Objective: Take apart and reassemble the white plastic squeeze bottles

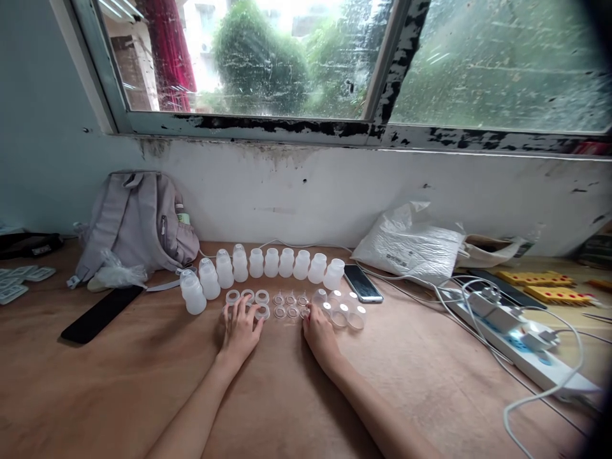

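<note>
My left hand (240,331) lies flat on the wooden table (143,370), fingers spread, fingertips touching the white plastic rings (247,296). My right hand (319,333) rests palm down beside it, its fingertips at the small clear discs (291,299) and next to the clear caps (345,309). Neither hand holds anything. Behind these parts, several translucent white bottles (271,262) stand in a curved row.
A grey backpack (138,220) leans on the wall at left, with a black phone (102,313) in front. Another phone (363,282) lies right of the bottles. A plastic bag (411,245), a white power strip (519,344) with cables and yellow pieces (535,278) are at right.
</note>
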`<state>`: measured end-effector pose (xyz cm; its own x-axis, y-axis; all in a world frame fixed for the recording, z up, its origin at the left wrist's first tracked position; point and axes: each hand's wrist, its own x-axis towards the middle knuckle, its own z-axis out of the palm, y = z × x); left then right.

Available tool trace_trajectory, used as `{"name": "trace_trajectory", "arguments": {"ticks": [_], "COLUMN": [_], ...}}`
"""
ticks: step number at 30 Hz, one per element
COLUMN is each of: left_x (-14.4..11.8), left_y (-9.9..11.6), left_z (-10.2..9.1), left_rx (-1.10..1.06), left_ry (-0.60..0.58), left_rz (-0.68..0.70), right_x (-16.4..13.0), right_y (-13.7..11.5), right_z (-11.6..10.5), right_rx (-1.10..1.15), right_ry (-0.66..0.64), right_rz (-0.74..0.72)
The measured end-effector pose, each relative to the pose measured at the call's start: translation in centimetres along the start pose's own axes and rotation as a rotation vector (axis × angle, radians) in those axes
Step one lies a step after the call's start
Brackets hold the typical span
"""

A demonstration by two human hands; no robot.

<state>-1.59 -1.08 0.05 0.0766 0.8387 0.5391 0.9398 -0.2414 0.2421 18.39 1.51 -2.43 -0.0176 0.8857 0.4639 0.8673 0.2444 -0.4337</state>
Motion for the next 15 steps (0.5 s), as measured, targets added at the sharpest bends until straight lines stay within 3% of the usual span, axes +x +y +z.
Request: {"name": "trace_trajectory", "arguments": {"ticks": [15], "left_x": [-0.01], "left_y": [-0.11], "left_z": [0.41], "left_rx": [-0.002], "left_ry": [0.018], "left_rz": [-0.001], "right_x": [0.11], "right_y": [-0.14], "right_z": [-0.76], "right_rx": [0.098], "right_ry": [-0.002], "right_rz": [-0.020]}}
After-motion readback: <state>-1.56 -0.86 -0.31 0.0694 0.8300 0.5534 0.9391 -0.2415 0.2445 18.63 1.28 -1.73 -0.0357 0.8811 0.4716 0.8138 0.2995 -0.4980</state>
